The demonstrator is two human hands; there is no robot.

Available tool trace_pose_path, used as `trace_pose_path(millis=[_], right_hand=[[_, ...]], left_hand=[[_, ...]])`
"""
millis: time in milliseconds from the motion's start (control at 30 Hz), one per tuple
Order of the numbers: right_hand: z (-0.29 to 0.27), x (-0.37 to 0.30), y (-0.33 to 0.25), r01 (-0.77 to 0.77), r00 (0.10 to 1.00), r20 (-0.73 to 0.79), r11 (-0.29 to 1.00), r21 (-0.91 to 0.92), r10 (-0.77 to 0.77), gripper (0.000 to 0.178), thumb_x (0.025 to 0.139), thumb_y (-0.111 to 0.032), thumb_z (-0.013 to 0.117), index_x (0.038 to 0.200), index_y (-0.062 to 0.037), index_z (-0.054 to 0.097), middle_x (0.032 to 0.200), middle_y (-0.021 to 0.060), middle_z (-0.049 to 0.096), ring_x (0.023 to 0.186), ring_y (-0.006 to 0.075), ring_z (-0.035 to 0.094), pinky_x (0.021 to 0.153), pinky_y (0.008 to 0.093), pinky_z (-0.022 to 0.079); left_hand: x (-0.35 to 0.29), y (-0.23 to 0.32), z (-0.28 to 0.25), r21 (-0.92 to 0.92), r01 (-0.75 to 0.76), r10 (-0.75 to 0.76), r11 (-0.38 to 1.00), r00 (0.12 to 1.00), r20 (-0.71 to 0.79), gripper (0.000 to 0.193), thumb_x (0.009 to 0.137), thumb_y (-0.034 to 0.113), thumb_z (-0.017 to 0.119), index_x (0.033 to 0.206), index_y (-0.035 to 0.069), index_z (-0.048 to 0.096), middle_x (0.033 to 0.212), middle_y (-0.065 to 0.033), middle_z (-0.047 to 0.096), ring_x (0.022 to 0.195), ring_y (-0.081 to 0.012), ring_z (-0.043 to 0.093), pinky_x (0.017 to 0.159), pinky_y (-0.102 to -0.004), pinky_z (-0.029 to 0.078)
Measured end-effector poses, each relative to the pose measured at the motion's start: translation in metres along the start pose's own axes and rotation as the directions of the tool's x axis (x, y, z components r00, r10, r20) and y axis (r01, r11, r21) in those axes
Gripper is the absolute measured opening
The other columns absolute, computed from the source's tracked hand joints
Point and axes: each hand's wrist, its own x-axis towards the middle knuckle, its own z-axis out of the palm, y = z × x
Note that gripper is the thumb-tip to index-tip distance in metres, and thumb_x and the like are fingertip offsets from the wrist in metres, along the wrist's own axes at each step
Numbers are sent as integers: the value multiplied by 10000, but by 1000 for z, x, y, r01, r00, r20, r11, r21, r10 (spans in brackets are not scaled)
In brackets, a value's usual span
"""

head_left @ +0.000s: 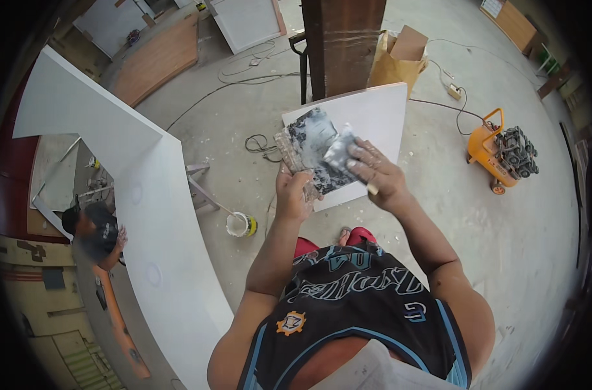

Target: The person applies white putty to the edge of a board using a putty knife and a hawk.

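My left hand is wrapped around the lower left edge of a dark mixing board smeared with white putty. Its left edge is crusted with dried material. Over the board's right side, my right hand grips a putty knife. White paste covers its blade, and a pale handle end shows below the fingers. Under both hands lies a white panel. To the lower left, a small bucket of white paste stands on the floor with a stick in it.
A long white panel structure curves along my left, with another person behind it. Ahead rise a brown post and a paper bag. An orange air compressor stands at right. Cables cross the concrete floor.
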Motion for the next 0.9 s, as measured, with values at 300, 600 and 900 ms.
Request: trace_pose_path(millis=[300,600,900], right_hand=[[29,21,19,-452,891,-118,879,-152,438,478,642,152,486,1011,-102,653,1055,91,628,1014,254,582,882,330,466],[53,76,-7,-137,981,67,887,-441,184,349,613,-3,611,945,-106,637,1022,57,623,988,252,558,853,359,436],[23,-1,74,-645,747,-49,741,188,663,249,789,81,560,995,-43,625,1010,76,642,957,193,591,854,305,461]], left_hand=[[61,68,-63,131,-172,145,976,970,197,439,757,-55,456,1191,-30,393,1119,-122,516,1026,-175,504,907,-306,403],[95,42,-76,495,-327,12,805,843,538,454,788,-47,416,1235,-70,343,1145,-136,495,1015,-178,500,891,-284,388],[143,30,-92,420,-227,225,879,973,55,556,693,-3,504,1240,-19,404,1158,-134,499,1059,-246,491,908,-349,391]])
